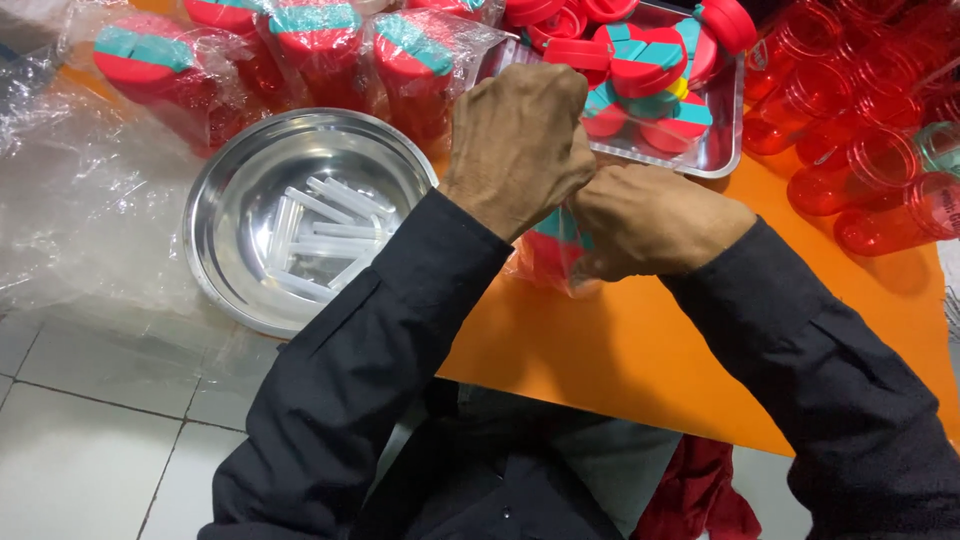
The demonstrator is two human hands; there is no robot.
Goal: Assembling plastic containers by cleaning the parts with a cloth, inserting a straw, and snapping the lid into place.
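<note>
- Here, farthest to nine o'clock, crumpled clear plastic sheeting [70, 215] lies over pale floor tiles [80, 440].
- At eleven o'clock, a row of bagged red cups with teal-and-red lids [300, 45] stands along the far edge.
- Just in front of them sits a round steel bowl [225, 215], holding a loose heap of clear plastic straws [325, 235].
- At the centre, the person's left hand [518, 140] is balled into a fist, knuckles up, just past the bowl's rim.
- Touching it at its four o'clock, the right hand [655, 220] is closed too; both hands are clamped together on a wrapped red and teal piece [553, 250] in clear film, which rests low on the orange board [640, 350], mostly hidden under the fingers.
- At twelve to one o'clock, beyond the hands, a rectangular steel tray [728, 120] is piled with red and teal lids [645, 60].
- At two o'clock, clear red cups [860, 160] lie jumbled on their sides, well apart from the hands.
- At five o'clock, a red cloth [700, 495] shows below the board's edge.
</note>
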